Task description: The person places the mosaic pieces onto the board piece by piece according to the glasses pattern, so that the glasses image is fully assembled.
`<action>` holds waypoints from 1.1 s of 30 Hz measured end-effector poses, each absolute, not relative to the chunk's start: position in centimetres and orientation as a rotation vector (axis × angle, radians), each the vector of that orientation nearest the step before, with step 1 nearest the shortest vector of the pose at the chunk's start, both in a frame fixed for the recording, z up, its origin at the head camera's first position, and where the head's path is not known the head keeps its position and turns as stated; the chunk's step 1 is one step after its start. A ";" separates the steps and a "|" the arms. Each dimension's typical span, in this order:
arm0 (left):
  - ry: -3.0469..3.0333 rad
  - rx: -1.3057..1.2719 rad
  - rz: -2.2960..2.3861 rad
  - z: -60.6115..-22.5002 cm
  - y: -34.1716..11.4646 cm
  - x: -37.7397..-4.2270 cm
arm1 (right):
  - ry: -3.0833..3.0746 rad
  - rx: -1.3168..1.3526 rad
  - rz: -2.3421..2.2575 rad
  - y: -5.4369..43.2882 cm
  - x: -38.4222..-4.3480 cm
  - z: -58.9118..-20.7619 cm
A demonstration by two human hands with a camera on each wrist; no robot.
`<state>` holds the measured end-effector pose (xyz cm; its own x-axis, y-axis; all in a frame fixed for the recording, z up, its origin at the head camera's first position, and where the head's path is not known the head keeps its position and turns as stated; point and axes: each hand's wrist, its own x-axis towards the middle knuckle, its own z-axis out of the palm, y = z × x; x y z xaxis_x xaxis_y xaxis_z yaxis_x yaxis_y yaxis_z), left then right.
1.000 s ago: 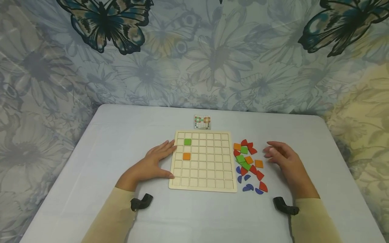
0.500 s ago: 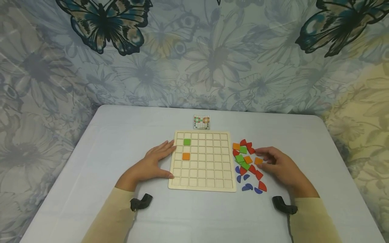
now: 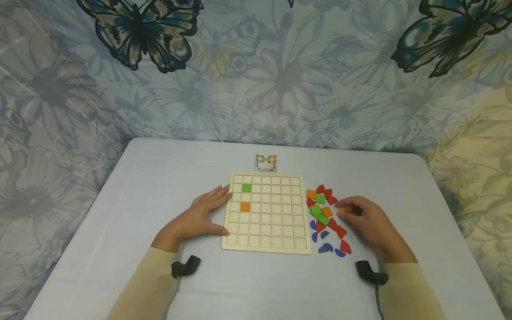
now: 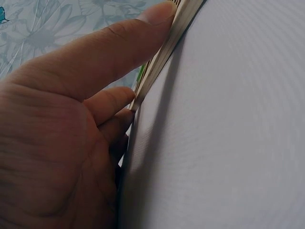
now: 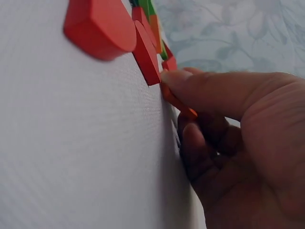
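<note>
An orange tile (image 3: 342,211) was pinched between the thumb and fingers of the right hand (image 3: 370,224), just right of the loose pieces (image 3: 323,219). Beside these lay the board (image 3: 276,218), its left edge touched by the left hand (image 3: 199,217), fingers extended. A green square (image 3: 246,187) and an orange square (image 3: 245,206) sat in its cells; a card (image 3: 266,162) lay beyond.
</note>
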<state>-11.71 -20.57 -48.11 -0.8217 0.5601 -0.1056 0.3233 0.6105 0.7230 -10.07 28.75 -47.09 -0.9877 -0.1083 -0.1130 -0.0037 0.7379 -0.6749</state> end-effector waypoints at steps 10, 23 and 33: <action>2.522 0.714 1.042 -48.2 -20.5 -11.7 | 2.833 0.040 -1.038 27.9 -10.1 -46.9; 2.536 0.716 1.021 -48.1 -20.6 -11.8 | 2.755 -0.122 -1.395 23.1 -9.7 -43.9; 2.520 0.698 1.035 -48.0 -20.5 -11.7 | 2.519 -0.386 -1.680 17.6 -10.4 -44.4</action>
<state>-11.68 -20.48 -47.97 -0.8263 0.5520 -0.1118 0.3140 0.6163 0.7222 -10.42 17.59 -44.40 -0.9641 -0.2575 0.0649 -0.1588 0.3635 -0.9180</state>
